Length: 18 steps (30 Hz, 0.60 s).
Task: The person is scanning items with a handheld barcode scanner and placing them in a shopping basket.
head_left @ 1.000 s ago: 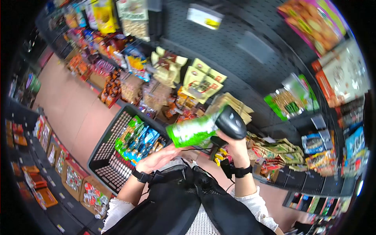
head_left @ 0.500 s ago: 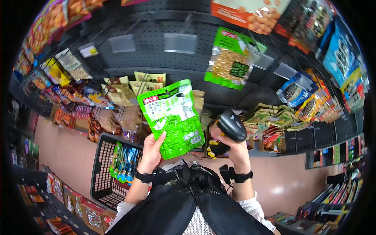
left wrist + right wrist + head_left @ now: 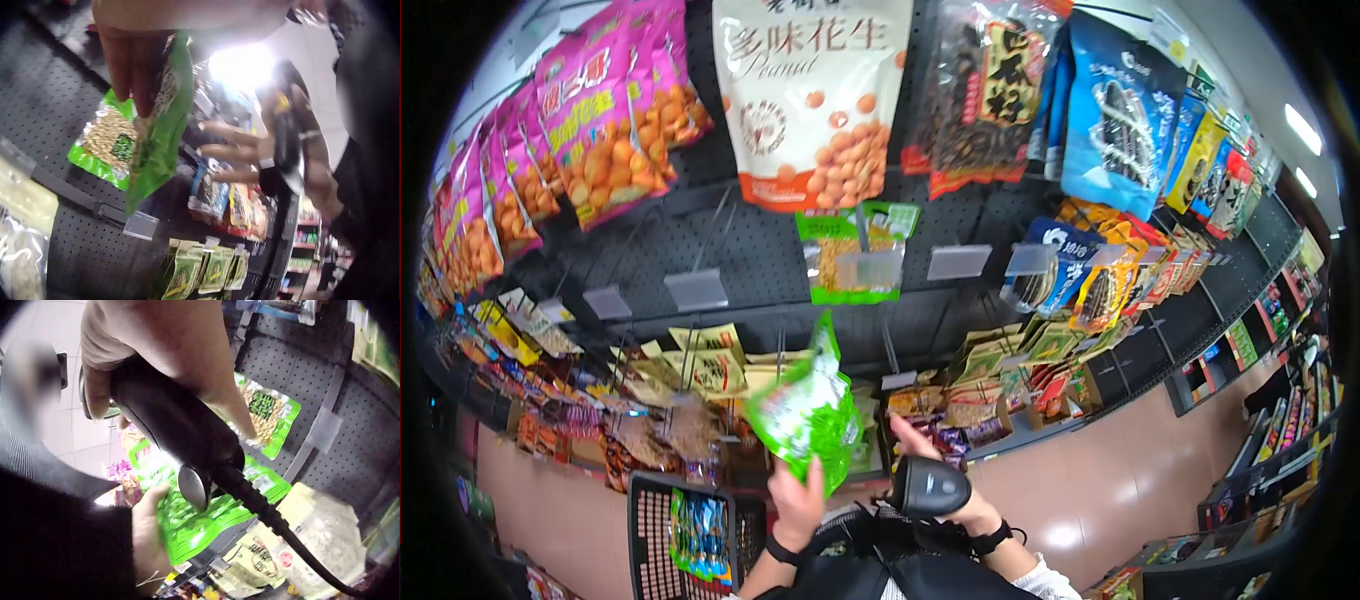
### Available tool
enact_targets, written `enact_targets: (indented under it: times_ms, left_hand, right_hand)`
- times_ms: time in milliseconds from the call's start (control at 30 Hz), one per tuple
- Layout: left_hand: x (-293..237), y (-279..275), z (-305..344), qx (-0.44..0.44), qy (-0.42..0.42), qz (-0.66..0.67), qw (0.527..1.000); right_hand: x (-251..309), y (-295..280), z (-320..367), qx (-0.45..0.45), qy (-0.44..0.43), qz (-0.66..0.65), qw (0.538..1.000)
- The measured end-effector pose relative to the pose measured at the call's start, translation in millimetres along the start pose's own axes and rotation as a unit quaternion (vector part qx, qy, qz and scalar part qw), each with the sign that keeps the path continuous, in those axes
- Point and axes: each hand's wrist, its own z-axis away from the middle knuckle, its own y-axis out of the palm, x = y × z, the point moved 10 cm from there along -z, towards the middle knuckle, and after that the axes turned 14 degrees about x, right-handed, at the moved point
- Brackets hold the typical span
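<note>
A bright green snack bag is pinched in my left hand, upright and turned partly edge-on in the head view. In the left wrist view the bag hangs below my fingers. My right hand holds a black barcode scanner to the right of the bag. Several of that hand's fingers stretch out past the scanner in the left wrist view. From the right wrist, the scanner and its coiled cord overlap the green bag.
A dark shopping basket with green and blue packets stands at lower left. In front, a black pegboard shelf carries hanging bags: pink ones, a white peanut bag, blue ones and a green-edged bag.
My view has shifted up and rightward along the shelf. The green bag, held flat facing me half a second ago, has turned nearly edge-on. The scanner has come lower and closer to it.
</note>
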Motion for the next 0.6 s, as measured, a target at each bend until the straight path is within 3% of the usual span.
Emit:
enact_targets:
  times_ms: [33,67,133,167,200,267,300,333,400,433,467,533,567,600]
  left_hand:
    - [-7,25,1,0.098,0.011,-0.080,0.992]
    - [-12,51,4,0.192,0.018,-0.162,0.968]
    - [-64,70,4,0.176,0.163,-0.084,0.967]
    - [-73,78,3,0.193,0.193,-0.112,0.955]
    - [-80,85,3,0.209,0.222,-0.140,0.942]
    - [-83,91,0,0.219,0.213,-0.178,0.936]
    - [-92,94,0,0.249,0.238,-0.160,0.925]
    - [-102,96,0,0.279,0.262,-0.143,0.913]
    - [-108,90,-7,0.280,0.274,-0.093,0.915]
    - [-108,92,-7,0.303,0.285,-0.059,0.908]
    - [-108,94,-7,0.327,0.294,-0.025,0.898]
    - [-113,85,-19,0.279,0.337,-0.087,0.895]
    - [-109,66,-36,0.186,0.270,-0.113,0.938]
    - [-113,43,-56,0.089,0.201,-0.137,0.966]
  right_hand:
    - [-3,9,-4,0.073,0.008,0.033,0.997]
    - [0,14,-5,0.082,-0.023,0.013,0.996]
    - [-17,13,-8,0.066,-0.011,-0.040,0.997]
    - [9,18,-6,0.113,-0.068,0.098,0.986]
    - [-9,6,7,0.096,-0.063,0.139,0.984]
    - [-15,-2,14,0.071,-0.027,0.133,0.988]
    - [-27,-14,27,0.020,0.033,0.094,0.995]
    - [-18,-26,34,-0.060,-0.005,0.084,0.995]
    - [-31,-37,44,-0.032,0.086,0.108,0.990]
    - [-21,-50,38,-0.062,0.005,0.183,0.981]
    - [-30,-57,35,-0.022,0.059,0.202,0.977]
    - [-21,-69,27,-0.056,0.023,0.017,0.998]
    - [-9,-69,20,-0.008,-0.015,0.108,0.994]
    - [-3,-77,12,-0.008,-0.018,0.107,0.994]
